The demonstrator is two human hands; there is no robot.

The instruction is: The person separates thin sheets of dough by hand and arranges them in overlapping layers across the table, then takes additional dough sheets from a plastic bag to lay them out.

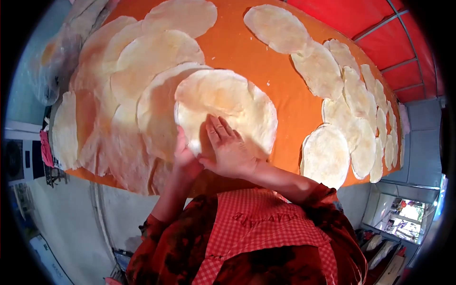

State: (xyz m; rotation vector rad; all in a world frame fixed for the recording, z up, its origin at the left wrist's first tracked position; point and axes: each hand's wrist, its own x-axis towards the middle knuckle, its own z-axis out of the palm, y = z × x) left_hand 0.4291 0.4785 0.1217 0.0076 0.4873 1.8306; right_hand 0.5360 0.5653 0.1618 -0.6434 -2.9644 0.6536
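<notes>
A round flat sheet of dough [251, 109] lies in front of me, partly over other thin sheets [159, 109] on the orange cloth [285, 128]. My right hand [228, 149] rests on its near part, palm down, with the fingers stretched out and slightly apart. At the near left edge of the same sheet is my left hand [185, 152], turned on its side with its fingers extended; its fingertips touch or nearly touch the edge. Part of the left hand's inner side is hidden.
Several overlapping dough rounds [325, 154] spread along the right side of the cloth. Large thin sheets [95, 128] cover the left side. Clear plastic [47, 80] lies at the far left. A red panel [389, 42] with grey bars stands at the upper right.
</notes>
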